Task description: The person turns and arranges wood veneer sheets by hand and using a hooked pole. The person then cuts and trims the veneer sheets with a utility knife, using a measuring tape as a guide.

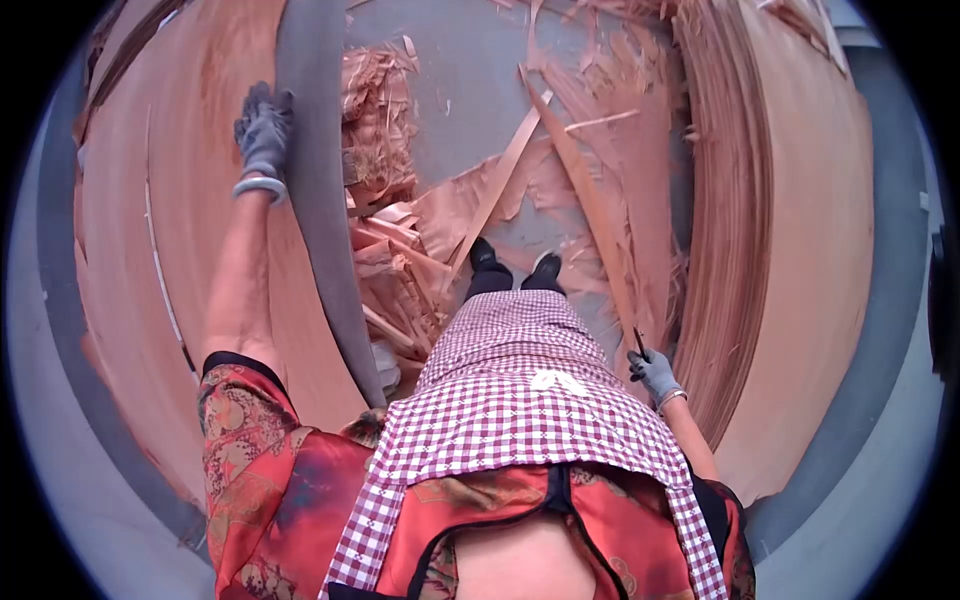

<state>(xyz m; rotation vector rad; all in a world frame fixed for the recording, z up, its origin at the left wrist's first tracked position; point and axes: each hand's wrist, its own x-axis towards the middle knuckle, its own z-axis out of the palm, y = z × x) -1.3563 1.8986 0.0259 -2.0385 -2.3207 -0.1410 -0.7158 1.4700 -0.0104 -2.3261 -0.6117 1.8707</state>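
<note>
Gloved in grey, my left hand (pixel 265 128) lies with its fingers spread on the reddish-brown sheets (pixel 225 200) at the left, by their edge next to a dark grey strip (pixel 325 190). My right hand (pixel 655 375), also in a grey glove, is low at the right, its fingers closed round a thin dark tool (pixel 640 343) that points up. The tool's tip is beside the lower end of a long narrow strip of sheet (pixel 590 205). What kind of tool it is, I cannot tell.
Between the left sheets and a tall layered stack (pixel 735 200) at the right, torn sheet scraps (pixel 400 270) litter the grey floor (pixel 460 110). My dark shoes (pixel 483 254) stand among them. A crumpled heap (pixel 378 125) lies beside the dark strip.
</note>
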